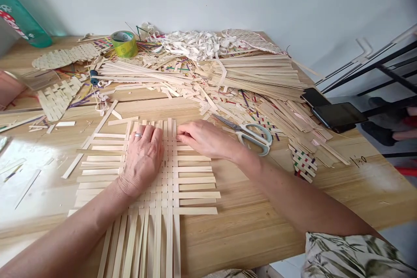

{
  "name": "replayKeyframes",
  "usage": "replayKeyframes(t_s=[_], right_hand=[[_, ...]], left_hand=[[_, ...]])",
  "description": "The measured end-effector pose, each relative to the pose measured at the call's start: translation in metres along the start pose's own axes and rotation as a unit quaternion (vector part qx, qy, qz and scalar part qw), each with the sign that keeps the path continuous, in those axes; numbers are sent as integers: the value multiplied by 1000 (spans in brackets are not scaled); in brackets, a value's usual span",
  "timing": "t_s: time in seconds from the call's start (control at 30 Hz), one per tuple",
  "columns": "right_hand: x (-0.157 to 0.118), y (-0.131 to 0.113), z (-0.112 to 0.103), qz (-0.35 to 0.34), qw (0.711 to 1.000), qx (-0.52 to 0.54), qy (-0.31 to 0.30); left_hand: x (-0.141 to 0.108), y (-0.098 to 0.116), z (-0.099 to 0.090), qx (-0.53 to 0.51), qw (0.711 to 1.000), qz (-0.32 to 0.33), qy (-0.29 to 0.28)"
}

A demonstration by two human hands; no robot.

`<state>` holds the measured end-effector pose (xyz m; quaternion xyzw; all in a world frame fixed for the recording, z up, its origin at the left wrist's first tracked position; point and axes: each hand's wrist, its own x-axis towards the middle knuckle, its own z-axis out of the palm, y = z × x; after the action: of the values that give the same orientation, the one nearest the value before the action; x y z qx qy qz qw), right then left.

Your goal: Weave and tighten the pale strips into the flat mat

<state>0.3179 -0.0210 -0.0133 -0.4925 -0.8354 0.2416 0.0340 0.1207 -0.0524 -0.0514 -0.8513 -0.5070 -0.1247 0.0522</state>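
A mat woven from pale, thin wooden strips lies on the table, with loose strip ends sticking out at both sides and toward me. My left hand, a ring on one finger, rests over its upper middle with the fingers side by side, pressing down; the fingertips are partly hidden. At the mat's upper right edge, my right hand has its thumb and index finger pinched together on the end of a wooden strip. That strip's end is mostly covered by the fingers. Scissors with white handles lie just beyond my right wrist.
Bundles of strips, scraps and a white ribbon heap fill the back of the table. A yellow tape roll stands among them. A teal bottle is at far left, a phone at right beside a black metal rail.
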Motion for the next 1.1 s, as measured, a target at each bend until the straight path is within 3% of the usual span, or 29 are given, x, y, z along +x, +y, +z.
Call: replayKeyframes(t_s=[0.2, 0.97, 1.1], right_hand=[[1, -1, -2, -6, 999, -20, -30], [4, 3, 1, -45, 998, -23, -21], [2, 1, 2, -39, 999, -33, -16]], left_hand=[[1, 0, 2, 0, 1000, -1, -8], [2, -1, 8, -33, 999, -21, 3], [7, -15, -2, -61, 997, -39, -11]])
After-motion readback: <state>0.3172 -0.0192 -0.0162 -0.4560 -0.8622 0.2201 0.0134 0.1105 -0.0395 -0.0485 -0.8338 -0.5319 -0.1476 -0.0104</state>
